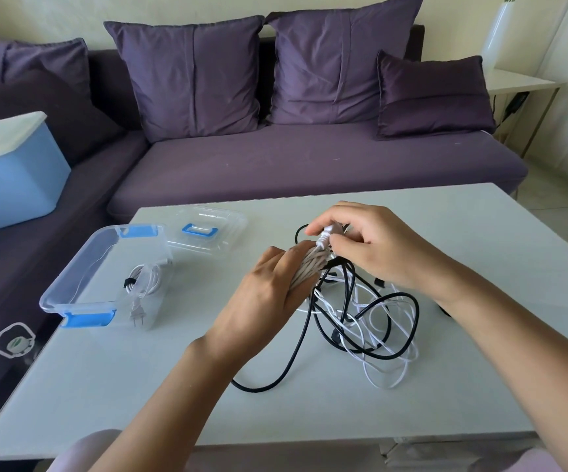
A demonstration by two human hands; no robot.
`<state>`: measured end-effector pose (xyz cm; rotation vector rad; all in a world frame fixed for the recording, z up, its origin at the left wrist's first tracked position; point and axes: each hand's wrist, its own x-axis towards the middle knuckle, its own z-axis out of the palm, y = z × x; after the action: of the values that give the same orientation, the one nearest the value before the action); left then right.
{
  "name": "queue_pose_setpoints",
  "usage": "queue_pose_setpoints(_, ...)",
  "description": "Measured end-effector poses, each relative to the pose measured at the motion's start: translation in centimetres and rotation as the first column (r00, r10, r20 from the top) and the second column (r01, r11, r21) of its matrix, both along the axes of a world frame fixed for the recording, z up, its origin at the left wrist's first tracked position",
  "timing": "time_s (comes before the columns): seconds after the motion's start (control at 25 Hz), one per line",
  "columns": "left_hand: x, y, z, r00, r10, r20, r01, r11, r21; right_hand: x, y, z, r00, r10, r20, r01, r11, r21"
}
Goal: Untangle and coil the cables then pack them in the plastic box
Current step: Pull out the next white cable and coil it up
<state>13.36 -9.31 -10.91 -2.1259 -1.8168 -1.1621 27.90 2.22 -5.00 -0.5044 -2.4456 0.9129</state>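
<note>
In the head view, the left hand is holding a pale grey coiled cable. Its fingers are curling around the coil and clenching it above the white rectangular bench. The right hand is pinching the white moulded plug at the end of this cable between thumb and fingertips, just above the left fingers and at the top of the coil.

Below and to the right of both sets of fingers, a tangled heap of thin black and white cables is lying on the bench. Some black strands are rising up to the fingers, and one black loop is running out toward the near edge, below the left wrist.

Well to the left of the left fingers, a clear plastic box with blue latches is standing open on the bench. A white coiled cable with a black tie is lying inside it.

Just behind the box, a clear plastic lid with a blue handle is lying flat.

Far beyond the fingers, a purple fabric sofa with purple cushions is standing, and a light blue plastic tub with a white lid is sitting on its left part.
</note>
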Motion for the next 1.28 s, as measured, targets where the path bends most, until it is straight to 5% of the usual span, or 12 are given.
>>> queue_pose_setpoints(0.36, 0.1, 0.3, -0.8, 0.980, 0.023, -0.198, -0.025, 1.000, -0.005, 0.2, 0.3, 0.1, 0.968, -0.143, 0.207, 0.140, 0.990, 0.028)
queue_pose_setpoints(0.76, 2.1, 0.2, -1.6, 0.977, -0.036, -0.211, 0.022, 0.997, -0.068, 1.3, 1.4, 1.1, 0.904, 0.083, 0.420, 0.093, 0.919, -0.382)
queue_pose_setpoints(1.12, 1.3, 0.9, -1.7, 0.956, 0.112, -0.271, -0.131, 0.990, -0.055, -0.3, -0.2, -1.0, 0.991, -0.102, 0.092, 0.136, 0.809, -0.572)
queue_pose_setpoints(1.2, 1.2, 0.9, -1.7, 0.977, 0.143, -0.160, -0.156, 0.985, -0.075, -0.9, -1.0, -1.4, 0.991, -0.129, 0.020, 0.115, 0.790, -0.602)
queue_pose_setpoints(1.28, 1.3, 0.8, -1.1, 0.969, 0.216, 0.117, -0.196, 0.967, -0.162, -1.2, -1.7, -1.5, 0.984, -0.177, -0.028, 0.122, 0.774, -0.622)
